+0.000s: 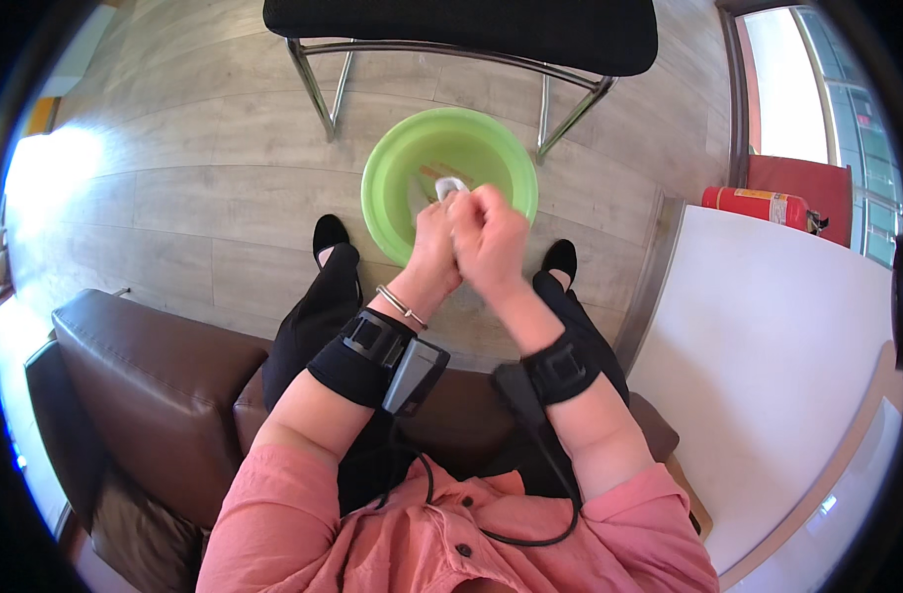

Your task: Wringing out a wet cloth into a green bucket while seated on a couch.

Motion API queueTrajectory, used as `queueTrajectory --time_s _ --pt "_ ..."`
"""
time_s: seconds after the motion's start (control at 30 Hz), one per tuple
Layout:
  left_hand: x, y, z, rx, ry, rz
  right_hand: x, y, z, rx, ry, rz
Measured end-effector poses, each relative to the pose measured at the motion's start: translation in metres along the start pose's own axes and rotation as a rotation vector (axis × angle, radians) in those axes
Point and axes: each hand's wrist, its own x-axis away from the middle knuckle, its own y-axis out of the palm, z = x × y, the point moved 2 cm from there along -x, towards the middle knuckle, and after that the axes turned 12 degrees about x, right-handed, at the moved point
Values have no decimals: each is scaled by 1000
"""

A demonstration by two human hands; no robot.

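Both of my hands are closed together over the near part of a light green plastic basin (380,212). A small white piece of cloth (450,185) pokes out past the fingers, and the rest of it is hidden in the grip. My left hand (434,245) is wrapped round it on the left. Pressed against it from the right is my right hand (492,235), a little blurred, its fingers curled in. Inside the basin, something pale and an orange-red patch show near the bottom, too unclear to name.
A black-seated chair (471,30) with metal legs stands beyond the basin. A red fire extinguisher (763,208) lies beyond a white surface (758,366) on the right. Brown leather seating (155,385) is at left. Cables hang from black bands on my forearms.
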Motion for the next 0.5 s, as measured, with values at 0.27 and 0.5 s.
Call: queueTrajectory --time_s 0.27,0.5 --pt "2 2 -3 1046 -705 446 3 6 -2 -48 109 -17" --pt "3 17 14 916 -727 220 -18 -5 45 25 205 53"
